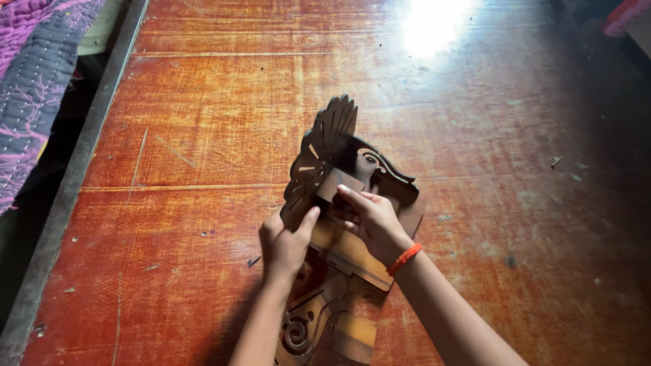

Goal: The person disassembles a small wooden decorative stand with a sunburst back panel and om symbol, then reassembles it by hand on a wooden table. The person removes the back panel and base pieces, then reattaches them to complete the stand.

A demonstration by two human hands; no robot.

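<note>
Bare forearms; orange thread band [405, 258] on right wrist.

My hands rest on a dark brown carved wooden panel [325, 146] cut through with feather and scroll patterns, on a worn reddish-orange table [203, 122]. An orange thread band [405, 258] circles my right wrist. At the left edge lies a quilt [30, 74], purple and grey with pink branching patterns.
</note>
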